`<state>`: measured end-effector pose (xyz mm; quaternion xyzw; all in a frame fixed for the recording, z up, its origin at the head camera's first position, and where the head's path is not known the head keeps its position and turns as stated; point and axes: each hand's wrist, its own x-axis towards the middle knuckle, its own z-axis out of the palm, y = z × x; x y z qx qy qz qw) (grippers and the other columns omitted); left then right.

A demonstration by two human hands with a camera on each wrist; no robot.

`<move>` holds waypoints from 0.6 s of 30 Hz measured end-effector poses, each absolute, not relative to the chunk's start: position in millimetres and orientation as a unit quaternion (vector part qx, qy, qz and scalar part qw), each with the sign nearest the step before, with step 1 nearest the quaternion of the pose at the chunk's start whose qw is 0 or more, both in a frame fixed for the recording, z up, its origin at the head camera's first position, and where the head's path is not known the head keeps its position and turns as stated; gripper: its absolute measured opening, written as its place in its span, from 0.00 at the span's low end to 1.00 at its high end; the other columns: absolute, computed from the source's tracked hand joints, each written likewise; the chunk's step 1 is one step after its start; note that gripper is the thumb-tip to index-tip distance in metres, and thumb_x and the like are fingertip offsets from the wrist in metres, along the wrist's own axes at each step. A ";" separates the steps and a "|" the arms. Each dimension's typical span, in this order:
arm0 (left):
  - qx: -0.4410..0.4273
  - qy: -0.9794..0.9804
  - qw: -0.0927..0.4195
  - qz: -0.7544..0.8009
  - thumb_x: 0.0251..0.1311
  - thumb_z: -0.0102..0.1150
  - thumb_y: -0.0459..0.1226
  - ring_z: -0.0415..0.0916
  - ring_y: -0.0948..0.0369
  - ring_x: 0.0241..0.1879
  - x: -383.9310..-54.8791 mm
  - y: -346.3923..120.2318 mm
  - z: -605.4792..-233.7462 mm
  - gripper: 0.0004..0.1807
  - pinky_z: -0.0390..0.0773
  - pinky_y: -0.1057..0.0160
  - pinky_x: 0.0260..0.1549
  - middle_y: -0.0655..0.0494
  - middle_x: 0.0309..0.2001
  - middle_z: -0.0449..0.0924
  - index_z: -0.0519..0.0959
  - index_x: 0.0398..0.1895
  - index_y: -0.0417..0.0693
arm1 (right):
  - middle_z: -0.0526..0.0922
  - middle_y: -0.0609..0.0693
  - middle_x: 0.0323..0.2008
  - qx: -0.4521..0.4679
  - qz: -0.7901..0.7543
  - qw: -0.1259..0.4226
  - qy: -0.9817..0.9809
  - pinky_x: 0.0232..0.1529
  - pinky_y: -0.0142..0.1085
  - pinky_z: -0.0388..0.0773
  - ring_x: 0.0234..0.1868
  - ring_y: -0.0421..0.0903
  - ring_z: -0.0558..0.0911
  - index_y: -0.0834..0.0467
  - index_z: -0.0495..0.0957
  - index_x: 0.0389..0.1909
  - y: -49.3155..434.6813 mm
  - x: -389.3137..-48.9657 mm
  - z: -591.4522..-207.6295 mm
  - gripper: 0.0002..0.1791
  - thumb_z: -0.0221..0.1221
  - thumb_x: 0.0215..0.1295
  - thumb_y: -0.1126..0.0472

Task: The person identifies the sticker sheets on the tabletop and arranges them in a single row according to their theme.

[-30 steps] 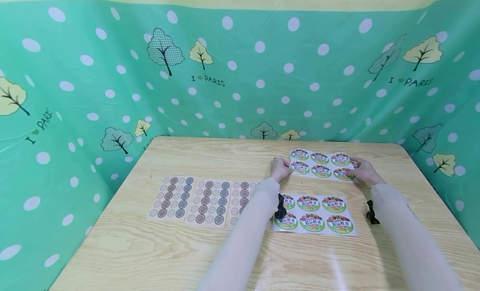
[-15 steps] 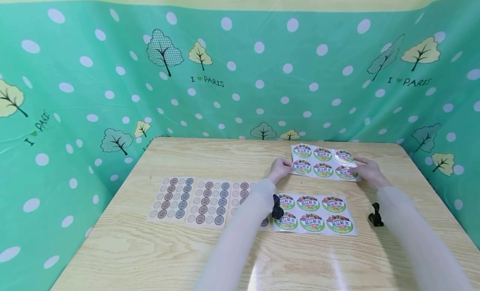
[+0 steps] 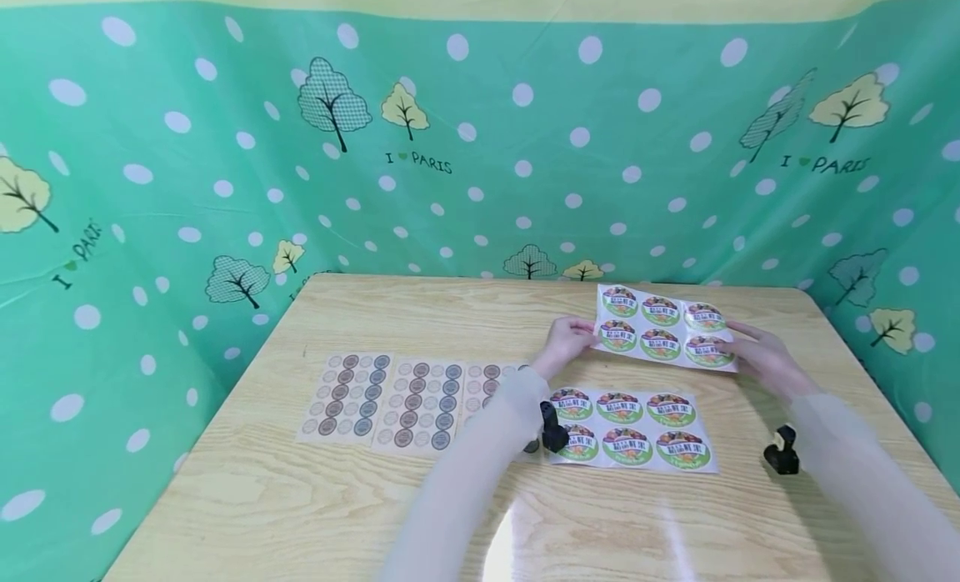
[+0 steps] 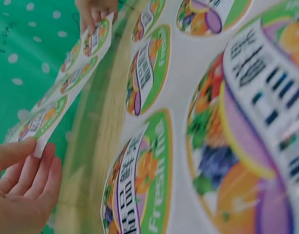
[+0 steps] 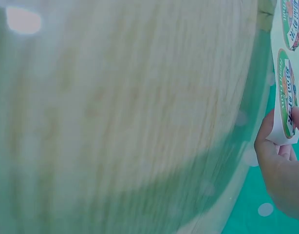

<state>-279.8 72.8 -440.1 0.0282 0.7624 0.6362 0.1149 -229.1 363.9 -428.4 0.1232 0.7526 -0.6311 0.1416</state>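
A white sheet of round fruit stickers (image 3: pixel 662 327) is raised at a tilt over the back right of the table. My left hand (image 3: pixel 564 343) pinches its left edge between thumb and fingers, as the left wrist view shows. At the opposite edge my right hand (image 3: pixel 772 362) grips the sheet, thumb on the printed face and fingers behind. Just in front, a second fruit sticker sheet (image 3: pixel 632 430) lies flat on the wood. In the left wrist view this flat sheet (image 4: pixel 181 87) fills much of the picture.
Several sheets of small round brown and grey stickers (image 3: pixel 420 405) lie in a row on the left; my left sleeve partly hides the rightmost. Black wrist mounts (image 3: pixel 782 453) hang by the sleeves. A green patterned cloth (image 3: pixel 480 148) encloses the wooden table (image 3: pixel 285 499).
Both hands have moved right with the fruit sticker sheet between them. The sheet has risen and now tilts more upright. The sheets on the table have stayed put.
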 end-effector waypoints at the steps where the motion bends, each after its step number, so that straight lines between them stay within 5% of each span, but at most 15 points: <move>1: 0.026 0.755 0.113 0.645 0.46 0.59 0.24 0.77 0.59 0.27 -278.0 74.1 -439.4 0.10 0.79 0.61 0.35 0.46 0.30 0.80 0.77 0.35 0.34 | 0.71 0.34 0.33 0.122 -0.632 0.141 0.752 0.40 0.26 0.74 0.35 0.28 0.74 0.61 0.35 0.67 364.9 -226.7 -427.7 0.43 0.54 0.61 0.57; 18: -0.020 0.658 0.118 0.744 0.42 0.58 0.21 0.74 0.62 0.25 -241.1 96.9 -432.5 0.13 0.79 0.60 0.34 0.52 0.26 0.78 0.78 0.33 0.38 | 0.76 0.29 0.34 0.115 -0.724 0.155 0.662 0.36 0.22 0.73 0.37 0.26 0.74 0.59 0.29 0.66 391.3 -184.4 -421.3 0.47 0.54 0.60 0.59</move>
